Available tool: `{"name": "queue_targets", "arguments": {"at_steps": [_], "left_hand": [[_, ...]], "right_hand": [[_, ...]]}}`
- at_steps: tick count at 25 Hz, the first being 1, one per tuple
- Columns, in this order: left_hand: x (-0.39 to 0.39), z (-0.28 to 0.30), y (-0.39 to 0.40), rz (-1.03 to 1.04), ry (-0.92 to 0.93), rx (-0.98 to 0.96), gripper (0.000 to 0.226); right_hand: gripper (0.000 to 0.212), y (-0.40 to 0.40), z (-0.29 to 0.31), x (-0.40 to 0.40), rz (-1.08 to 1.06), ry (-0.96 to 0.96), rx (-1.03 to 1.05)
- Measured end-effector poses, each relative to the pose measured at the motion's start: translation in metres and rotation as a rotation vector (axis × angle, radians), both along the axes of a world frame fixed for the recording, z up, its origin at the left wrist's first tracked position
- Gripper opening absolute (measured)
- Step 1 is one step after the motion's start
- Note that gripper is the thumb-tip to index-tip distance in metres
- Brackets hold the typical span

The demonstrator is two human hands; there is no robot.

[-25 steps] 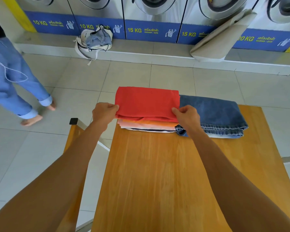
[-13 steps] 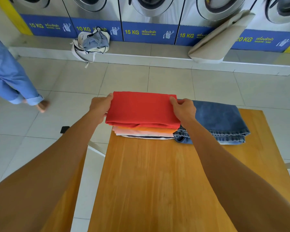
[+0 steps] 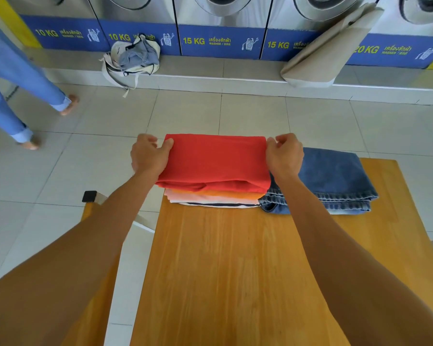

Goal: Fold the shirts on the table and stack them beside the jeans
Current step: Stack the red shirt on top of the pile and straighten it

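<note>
My left hand and right hand pinch the red shirt's far corners atop the stack at the tabletop's far edge, touching the jeans; I'd square edges, then release gently

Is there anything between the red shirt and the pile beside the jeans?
Nothing visible. The red shirt already lies on the pile beside the jeans, both hands at its far corners.

Bright, even daylight with soft, faint shadows; a mild sheen on the table, wide-angle bending at the edges, and slight blur throughout.
</note>
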State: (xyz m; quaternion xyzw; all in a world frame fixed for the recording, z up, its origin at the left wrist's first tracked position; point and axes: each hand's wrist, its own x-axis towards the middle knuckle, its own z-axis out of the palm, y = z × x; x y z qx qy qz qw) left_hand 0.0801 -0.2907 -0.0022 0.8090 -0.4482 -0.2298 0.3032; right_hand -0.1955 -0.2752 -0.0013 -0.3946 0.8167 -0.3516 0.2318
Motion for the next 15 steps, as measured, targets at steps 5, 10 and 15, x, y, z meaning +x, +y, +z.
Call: {"name": "queue_targets", "arguments": {"at_steps": [5, 10, 15], "left_hand": [[-0.044, -0.013, 0.013, -0.683, -0.487, -0.28, 0.043], [-0.022, -0.036, 0.021, -0.729, -0.616, 0.016, 0.058], [-0.023, -0.026, 0.016, -0.649, -0.593, 0.002, 0.059]], "right_hand": [[0.044, 0.002, 0.009, 0.064, 0.54, 0.526, -0.172], [0.066, 0.018, -0.028, 0.054, 0.69, 0.623, 0.214], [0.064, 0.004, -0.008, 0.049, 0.541, 0.647, 0.235]]}}
